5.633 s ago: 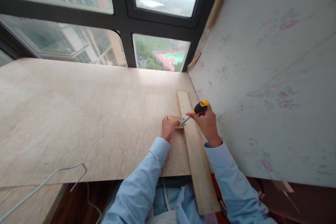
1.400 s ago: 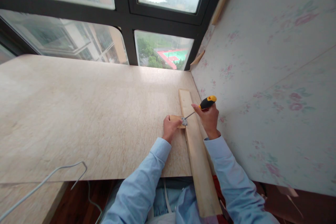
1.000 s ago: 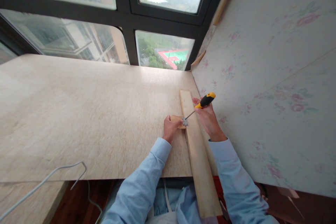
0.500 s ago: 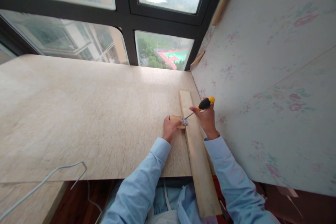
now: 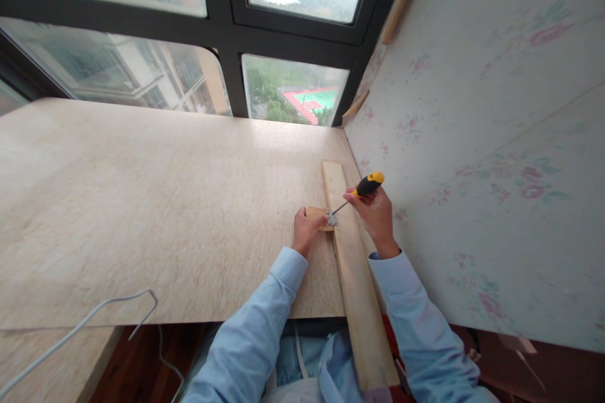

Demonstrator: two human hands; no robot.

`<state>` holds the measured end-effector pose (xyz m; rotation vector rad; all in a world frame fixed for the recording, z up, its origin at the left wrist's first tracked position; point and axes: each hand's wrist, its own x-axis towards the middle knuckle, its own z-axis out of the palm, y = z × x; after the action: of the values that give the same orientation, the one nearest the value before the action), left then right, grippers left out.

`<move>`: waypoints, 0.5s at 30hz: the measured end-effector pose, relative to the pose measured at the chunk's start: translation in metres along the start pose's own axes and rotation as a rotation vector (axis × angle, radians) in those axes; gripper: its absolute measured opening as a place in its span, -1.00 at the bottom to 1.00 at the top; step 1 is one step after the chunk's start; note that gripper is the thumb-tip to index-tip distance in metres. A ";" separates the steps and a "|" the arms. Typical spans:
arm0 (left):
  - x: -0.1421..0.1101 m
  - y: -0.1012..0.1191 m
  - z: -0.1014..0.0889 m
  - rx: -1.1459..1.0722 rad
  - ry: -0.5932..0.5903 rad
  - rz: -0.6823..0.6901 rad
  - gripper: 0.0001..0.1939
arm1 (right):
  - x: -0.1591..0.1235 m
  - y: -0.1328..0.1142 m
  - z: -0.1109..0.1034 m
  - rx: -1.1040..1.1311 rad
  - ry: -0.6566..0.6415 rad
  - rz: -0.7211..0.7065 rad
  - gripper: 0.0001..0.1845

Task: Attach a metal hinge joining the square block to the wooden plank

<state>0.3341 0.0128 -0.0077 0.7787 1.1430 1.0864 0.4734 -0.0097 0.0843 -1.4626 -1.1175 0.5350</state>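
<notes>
A small metal hinge lies across the joint between a long pale wooden board and a short wooden piece. My left hand is closed on the short piece, its thumb pressing near the hinge's left leaf. In my right hand is a screwdriver with a black and yellow handle, pinched near the front of the grip. Its shaft slants down to the left and the tip meets the upper part of the hinge. Any screw under the tip is too small to make out.
The board runs along the marble-patterned sill and juts past its front edge toward my lap. Close on the right rises a flowered wall. A grey cable loops over the front left edge. A dark-framed window stands behind.
My right hand has shifted slightly right, with its fingers now further forward on the screwdriver's handle. The handle has tipped a little left. My left hand, the hinge and the board stay put.
</notes>
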 end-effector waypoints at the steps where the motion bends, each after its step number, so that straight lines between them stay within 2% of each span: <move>1: 0.000 0.000 0.000 0.007 -0.001 0.004 -0.60 | 0.001 0.001 0.001 -0.062 0.057 -0.002 -0.45; 4: -0.001 0.001 0.000 0.029 0.004 0.013 -0.62 | 0.001 0.002 0.002 -0.133 0.148 -0.014 -0.41; 9: -0.002 0.004 0.000 0.031 0.009 0.008 -0.63 | -0.002 0.003 0.003 -0.083 0.156 -0.025 -0.43; 12: -0.002 0.003 0.000 0.034 0.007 0.011 -0.63 | -0.002 0.004 0.004 -0.123 0.169 -0.030 -0.43; 15: -0.001 0.002 0.000 0.034 0.001 0.011 -0.62 | 0.000 0.001 0.004 -0.206 0.237 -0.068 -0.42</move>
<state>0.3332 0.0123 -0.0058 0.8118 1.1621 1.0785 0.4703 -0.0078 0.0828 -1.6123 -1.0520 0.1960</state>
